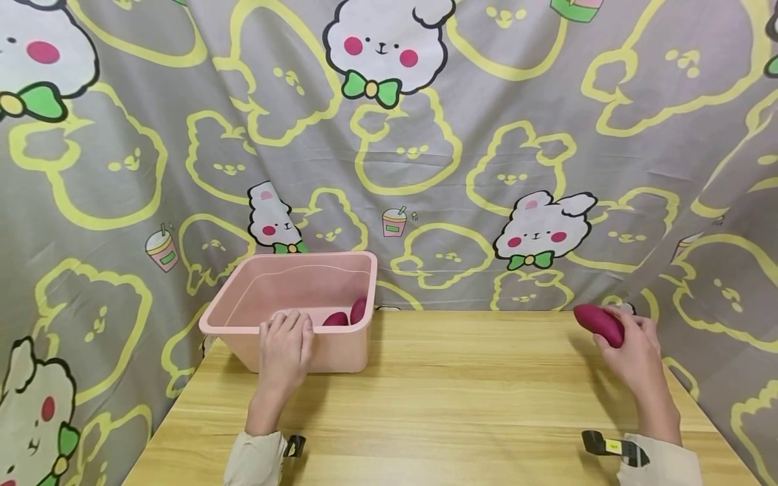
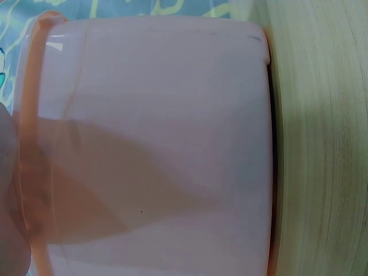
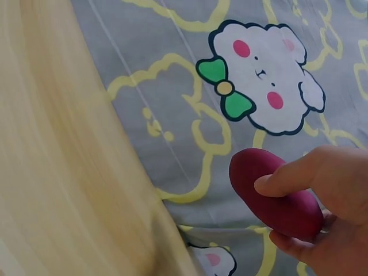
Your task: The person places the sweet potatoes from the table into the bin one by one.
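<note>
A pink plastic bin (image 1: 340, 352) stands at the left of the table, with two dark red sweet potatoes (image 1: 357, 311) visible inside by its right wall. My left hand (image 1: 283, 352) grips the bin's front rim, its fingers hooked over the edge; the wrist view of that side mostly shows the bin's outer wall (image 2: 161, 115). Far to the right, my right hand (image 1: 637, 354) holds another dark red sweet potato (image 1: 598, 324) above the table. Up close in the right wrist view, the thumb lies across this smooth, oval sweet potato (image 3: 244, 175), and fingers support it from below.
The wooden table (image 1: 450, 405) stretches between the two hands. Behind it and along both sides hangs a grey curtain (image 1: 425, 202) with cartoon rabbits and yellow outlines. Black straps (image 1: 635, 453) circle both wrists over light sleeves.
</note>
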A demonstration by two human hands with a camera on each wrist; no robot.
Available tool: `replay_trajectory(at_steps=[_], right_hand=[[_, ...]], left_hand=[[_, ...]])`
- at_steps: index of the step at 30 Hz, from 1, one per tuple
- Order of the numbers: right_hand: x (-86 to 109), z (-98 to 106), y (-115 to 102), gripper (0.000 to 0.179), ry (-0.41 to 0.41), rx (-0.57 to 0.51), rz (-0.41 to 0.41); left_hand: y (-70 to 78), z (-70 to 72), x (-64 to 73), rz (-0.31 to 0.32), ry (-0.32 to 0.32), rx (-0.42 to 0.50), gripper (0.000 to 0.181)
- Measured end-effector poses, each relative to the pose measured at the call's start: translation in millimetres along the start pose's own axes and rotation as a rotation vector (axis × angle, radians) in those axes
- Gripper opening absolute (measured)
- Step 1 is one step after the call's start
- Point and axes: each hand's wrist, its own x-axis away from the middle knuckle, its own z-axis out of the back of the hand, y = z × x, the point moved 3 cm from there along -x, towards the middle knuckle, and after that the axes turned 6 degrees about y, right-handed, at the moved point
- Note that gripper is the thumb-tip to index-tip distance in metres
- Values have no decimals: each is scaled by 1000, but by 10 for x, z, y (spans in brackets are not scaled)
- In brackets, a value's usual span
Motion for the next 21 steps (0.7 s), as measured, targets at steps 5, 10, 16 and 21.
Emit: replay_trajectory(at_steps=[5, 10, 16, 21], right_hand=[[-19, 30, -92, 54, 32, -14, 27], [-45, 67, -187, 54, 56, -24, 52], [-46, 103, -306, 54, 55, -31, 56], [-28, 119, -415, 56, 40, -31, 51]], left_hand=[[5, 5, 0, -2, 2, 1, 32], [2, 3, -2, 6, -9, 1, 33], [6, 5, -9, 9, -10, 3, 33], [7, 3, -8, 9, -6, 7, 32]])
